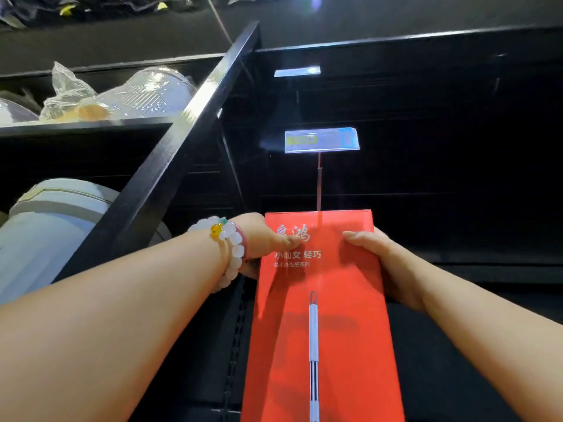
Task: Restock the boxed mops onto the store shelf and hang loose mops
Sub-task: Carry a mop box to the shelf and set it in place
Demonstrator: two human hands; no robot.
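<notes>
- Red mop box held long-way in front of a dark store shelf, far end pointing into the shelf bay, near end running out of the bottom of the view.
- On the box face: white and gold Chinese lettering near the far end, and a printed mop handle down the middle.
- Left hand gripping the left edge of the box near its far end, thumb pressed flat on the top face over the lettering, other fingers hidden under the box.
- Right hand gripping the right edge opposite, thumb lying on the top face, fingers curled below out of sight.
- White bead bracelet with one yellow bead around the left wrist.
- Price tag holder standing on a thin rod just beyond the far end of the box; a second clear tag higher up.
- Black metal upright slanting across the left part of the view.
- Left of the upright: items wrapped in clear plastic on an upper shelf, a pale grey round container lower down.
</notes>
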